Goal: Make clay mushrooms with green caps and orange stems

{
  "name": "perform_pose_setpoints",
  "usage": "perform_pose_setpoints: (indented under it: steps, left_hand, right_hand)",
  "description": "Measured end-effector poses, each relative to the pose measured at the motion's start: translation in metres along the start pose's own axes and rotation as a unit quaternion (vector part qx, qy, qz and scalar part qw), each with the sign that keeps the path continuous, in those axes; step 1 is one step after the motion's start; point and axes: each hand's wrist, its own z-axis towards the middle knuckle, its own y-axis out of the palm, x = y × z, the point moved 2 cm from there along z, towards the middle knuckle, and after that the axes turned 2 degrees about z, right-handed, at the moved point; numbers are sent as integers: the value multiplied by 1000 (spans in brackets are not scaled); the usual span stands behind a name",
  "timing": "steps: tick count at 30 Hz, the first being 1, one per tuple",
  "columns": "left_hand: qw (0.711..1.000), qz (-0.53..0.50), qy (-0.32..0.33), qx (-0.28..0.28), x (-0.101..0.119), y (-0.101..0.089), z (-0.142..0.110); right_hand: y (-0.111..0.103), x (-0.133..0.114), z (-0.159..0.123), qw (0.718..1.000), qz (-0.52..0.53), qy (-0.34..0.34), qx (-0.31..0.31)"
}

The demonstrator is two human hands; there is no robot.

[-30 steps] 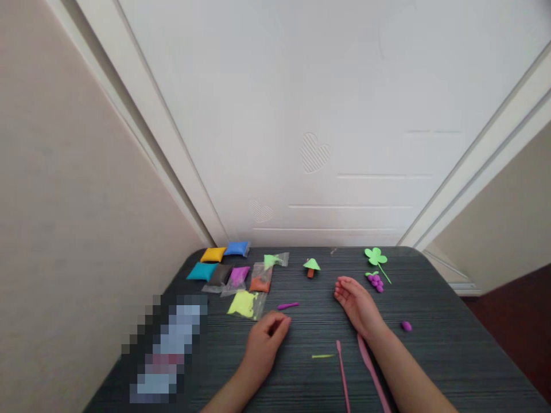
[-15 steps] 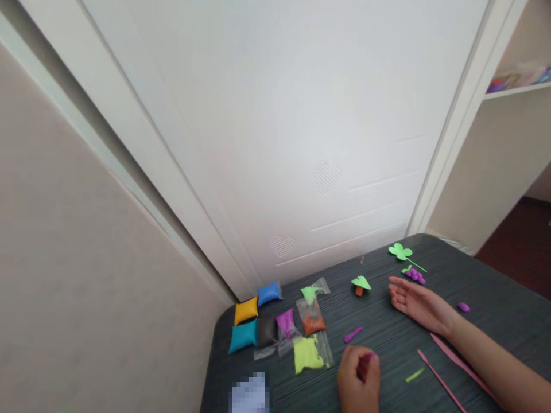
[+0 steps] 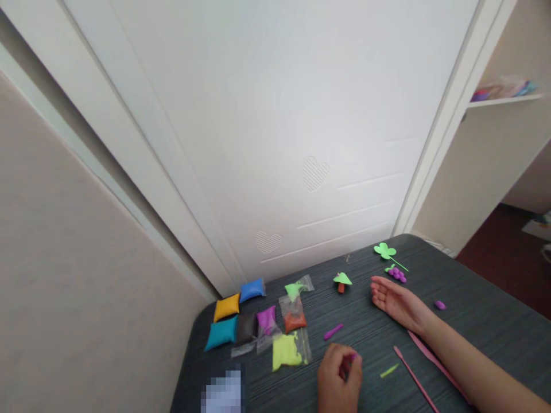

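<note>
My left hand [image 3: 339, 376] is closed at the near side of the table, a bit of purple clay [image 3: 354, 357] showing between thumb and forefinger. Just beyond it lies a purple clay stick [image 3: 333, 331], thicker at one end. My right hand [image 3: 398, 304] rests on its side, palm facing left, fingers extended and holding nothing. Beyond that hand are a purple clay grape bunch [image 3: 396, 275] with a green leaf and a green clay clover [image 3: 385, 251]. A clay mushroom [image 3: 342, 281] with green cap and orange-brown stem stands left of its fingertips. To its right lies a small purple clay lump [image 3: 439, 305].
At left lie several clay packets, among them a teal packet [image 3: 221, 334], a purple packet [image 3: 267, 321] and an opened yellow packet [image 3: 286, 351]. Two pink modelling tools, a thin one [image 3: 414, 376] and a knife [image 3: 437, 362], lie beside a yellow-green strip [image 3: 389, 370]. A white panel [image 3: 275, 143] borders the table's back.
The view has swung and tilted, so the table now appears slanted. Purple clay has come into sight in my left hand. My right hand stays resting in much the same place.
</note>
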Motion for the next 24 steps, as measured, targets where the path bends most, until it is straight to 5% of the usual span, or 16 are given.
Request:
perform_pose_setpoints:
  steps: [8, 12, 14, 18, 21, 24]
  left_hand:
    - [998, 61, 23, 4, 30, -4, -7]
    - [995, 92, 16, 23, 32, -1, -13]
    - [993, 110, 25, 22, 34, -1, -21]
    - [982, 177, 70, 8, 40, 3, -43]
    - [959, 262, 106, 16, 44, 8, -57]
    - [927, 352, 125, 41, 45, 14, -66]
  right_hand:
    - [21, -36, -42, 998, 49, -34, -28]
    - [11, -49, -88, 977, -183, -107, -31]
    - [-4, -44, -108, 929, -345, -135, -23]
    - [-40, -21, -134, 786, -585, -200, 18]
    - [-60, -8, -143, 685, -688, -236, 50]
    - [-68, -3, -146, 632, -732, -247, 57]
